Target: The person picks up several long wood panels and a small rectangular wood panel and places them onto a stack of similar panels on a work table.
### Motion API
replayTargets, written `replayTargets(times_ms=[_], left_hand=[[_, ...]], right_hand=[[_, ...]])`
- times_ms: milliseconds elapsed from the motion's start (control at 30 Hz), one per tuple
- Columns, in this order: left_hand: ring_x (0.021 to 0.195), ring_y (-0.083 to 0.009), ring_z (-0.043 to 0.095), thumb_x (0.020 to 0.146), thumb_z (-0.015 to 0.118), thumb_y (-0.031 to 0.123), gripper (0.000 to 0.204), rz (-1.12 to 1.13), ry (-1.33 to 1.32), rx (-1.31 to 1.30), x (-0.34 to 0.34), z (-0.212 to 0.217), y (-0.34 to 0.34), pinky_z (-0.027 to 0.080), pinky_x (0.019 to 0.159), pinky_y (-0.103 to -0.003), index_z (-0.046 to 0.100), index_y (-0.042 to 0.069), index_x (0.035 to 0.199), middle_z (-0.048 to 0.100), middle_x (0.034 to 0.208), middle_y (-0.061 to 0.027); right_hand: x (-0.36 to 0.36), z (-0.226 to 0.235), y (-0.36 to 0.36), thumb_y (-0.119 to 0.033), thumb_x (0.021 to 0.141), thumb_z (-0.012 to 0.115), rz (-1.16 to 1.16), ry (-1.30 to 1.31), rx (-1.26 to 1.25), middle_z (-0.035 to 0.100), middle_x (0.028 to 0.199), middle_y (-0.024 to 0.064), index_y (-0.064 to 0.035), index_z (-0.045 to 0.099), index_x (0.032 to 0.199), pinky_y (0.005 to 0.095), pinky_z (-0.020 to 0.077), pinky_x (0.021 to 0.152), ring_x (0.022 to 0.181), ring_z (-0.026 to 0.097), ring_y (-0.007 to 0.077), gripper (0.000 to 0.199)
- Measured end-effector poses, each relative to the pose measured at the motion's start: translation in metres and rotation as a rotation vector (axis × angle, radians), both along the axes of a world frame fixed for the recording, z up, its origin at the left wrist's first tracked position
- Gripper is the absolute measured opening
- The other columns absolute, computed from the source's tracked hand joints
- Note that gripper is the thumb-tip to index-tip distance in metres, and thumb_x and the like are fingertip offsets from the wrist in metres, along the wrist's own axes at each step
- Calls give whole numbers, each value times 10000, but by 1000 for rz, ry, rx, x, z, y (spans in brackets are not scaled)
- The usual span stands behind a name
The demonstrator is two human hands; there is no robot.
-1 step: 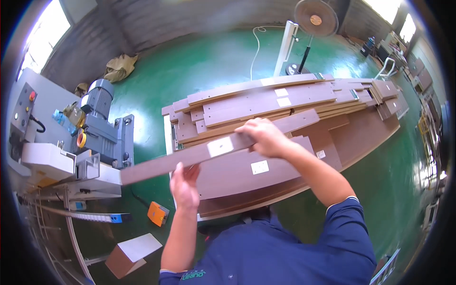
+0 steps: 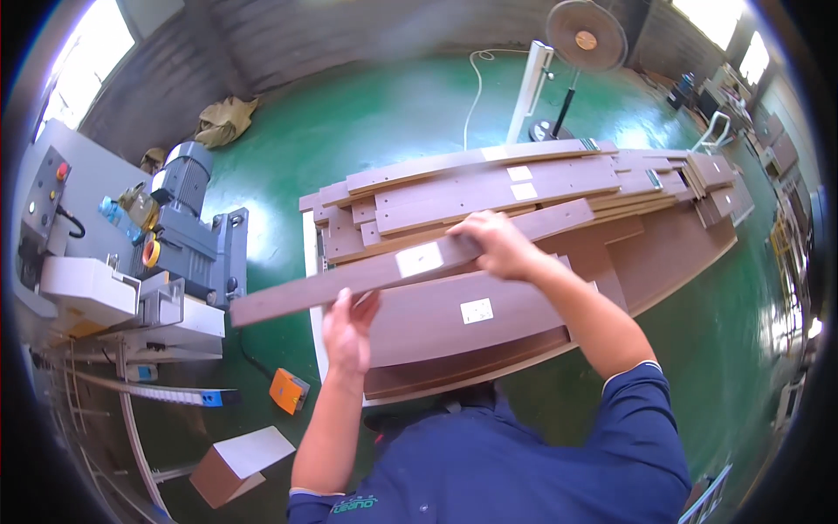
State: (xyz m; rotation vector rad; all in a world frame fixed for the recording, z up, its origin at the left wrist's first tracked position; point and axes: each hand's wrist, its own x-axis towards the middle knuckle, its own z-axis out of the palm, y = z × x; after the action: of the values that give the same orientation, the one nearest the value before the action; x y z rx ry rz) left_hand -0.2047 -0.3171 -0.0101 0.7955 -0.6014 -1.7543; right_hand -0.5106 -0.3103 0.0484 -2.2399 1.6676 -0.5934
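Hands both on one long narrow brown wooden board with a white label point(image 2: 410, 262): we see the left hand point(image 2: 349, 327) cupped under its near edge toward the left end, fingers up against it, and the right hand point(image 2: 493, 244) closed over its top edge near the middle. Board is raised and tilted over the stack of brown wooden panels point(image 2: 489, 314), its left end sticking out above the green floor point(image 2: 384, 122) near the grey machine with a motor point(image 2: 188, 236)
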Motion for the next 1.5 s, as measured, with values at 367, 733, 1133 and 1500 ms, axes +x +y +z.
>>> replayTargets(times_ms=[367,733,1133,1500], left_hand=[[851,-239,642,970,494,180,262,63,-225,221,71,-40,57,527,789,-400,466,50,1195,624,1010,-129],[749,-214,609,942,517,217,182,449,-295,615,128,-91,140,519,684,-365,545,62,1034,622,889,-98],[751,-228,652,936,560,207,173,421,-258,512,153,-105,151,552,683,-366,533,71,1039,639,897,-121],[718,-200,634,907,550,327,223,981,-80,492,343,-131,179,540,699,-376,573,106,914,664,843,-67]], right_hand=[[-235,-72,-87,56,393,776,-369,-13,-113,639,917,80,-97,668,928,377,478,847,944,584,303,566],[-227,-112,-106,96,636,544,-565,288,-69,578,1159,101,-108,639,1067,407,388,1009,1160,489,317,486],[-145,-130,-100,-19,683,573,-370,122,-313,613,1138,247,14,625,1097,456,411,1009,1120,542,412,418],[59,-92,-84,87,688,565,-8,-79,-220,559,1094,157,6,574,1040,436,353,998,1105,479,356,361]])
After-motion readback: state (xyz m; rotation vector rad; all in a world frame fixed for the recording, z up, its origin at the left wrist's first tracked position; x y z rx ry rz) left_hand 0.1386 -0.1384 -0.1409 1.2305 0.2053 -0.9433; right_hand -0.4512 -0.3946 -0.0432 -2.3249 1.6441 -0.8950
